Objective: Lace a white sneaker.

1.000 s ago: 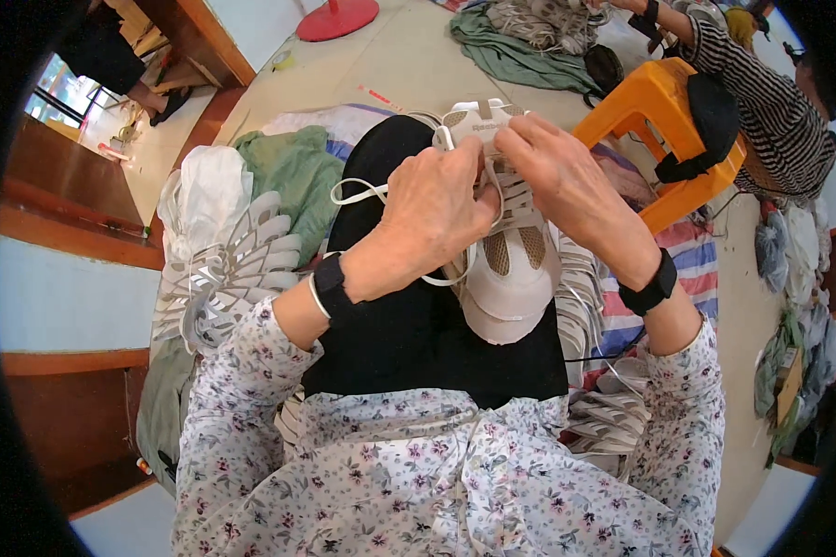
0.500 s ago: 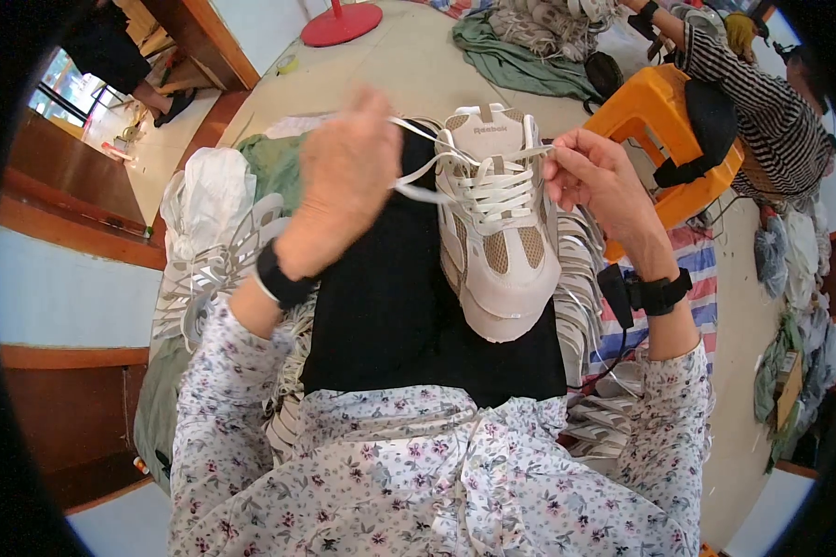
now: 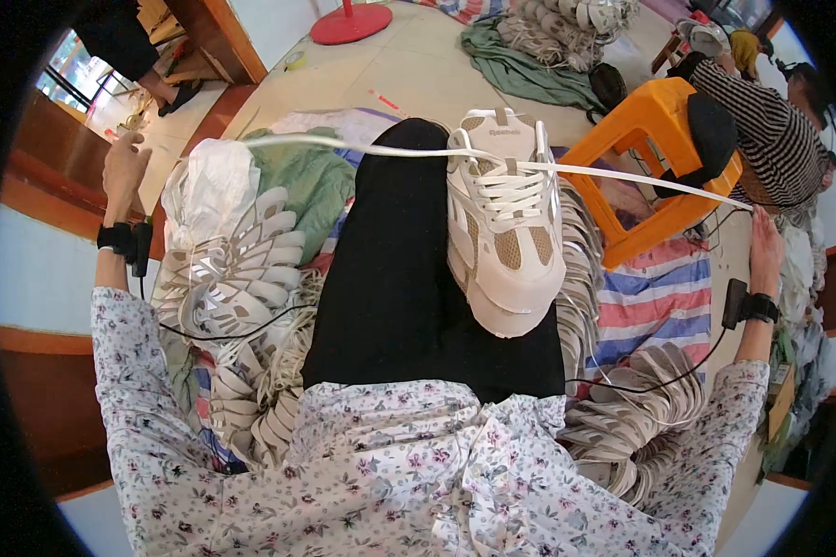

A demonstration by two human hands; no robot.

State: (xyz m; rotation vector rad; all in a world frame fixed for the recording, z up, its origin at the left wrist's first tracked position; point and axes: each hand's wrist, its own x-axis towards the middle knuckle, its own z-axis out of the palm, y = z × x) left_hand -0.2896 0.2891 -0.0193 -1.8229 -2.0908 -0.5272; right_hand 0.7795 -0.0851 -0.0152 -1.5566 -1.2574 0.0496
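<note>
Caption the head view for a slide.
Left hand and right hand spread wide, white lace extending to both sides of a beige shoe on a black-covered lap.

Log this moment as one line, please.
left hand: out wide, hold unclear | right hand: holding taut-looking white lace | shoe: on black-covered lap

This seems a shoe workshop, with beige shoe parts (image 3: 659, 385) bundled either side of a laced sneaker (image 3: 511, 237).
</note>
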